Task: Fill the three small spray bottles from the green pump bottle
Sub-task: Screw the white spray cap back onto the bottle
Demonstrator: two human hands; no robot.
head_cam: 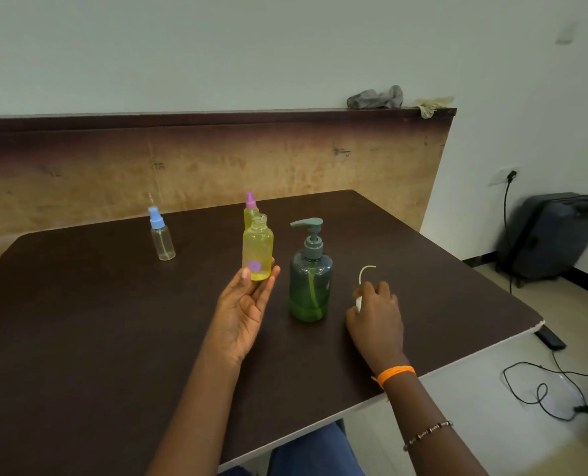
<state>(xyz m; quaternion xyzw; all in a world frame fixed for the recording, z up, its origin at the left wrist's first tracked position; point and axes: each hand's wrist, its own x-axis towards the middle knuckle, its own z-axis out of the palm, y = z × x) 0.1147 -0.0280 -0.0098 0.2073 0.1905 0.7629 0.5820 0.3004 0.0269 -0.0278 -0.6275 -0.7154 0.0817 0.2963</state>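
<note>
My left hand holds an uncapped yellow spray bottle with purple flowers upright above the table, gripped at its base by thumb and fingertips. My right hand rests on the table and grips a white spray cap, whose thin curved tube sticks up. The green pump bottle stands between my hands, liquid in its lower part. Behind the held bottle stands a second yellow bottle with a pink cap. A clear bottle with a blue cap stands further left.
The dark brown table ends at a wooden back panel. Its right edge runs diagonally near my right wrist. A dark suitcase and cables lie on the floor at the right. Rags sit on the panel's top.
</note>
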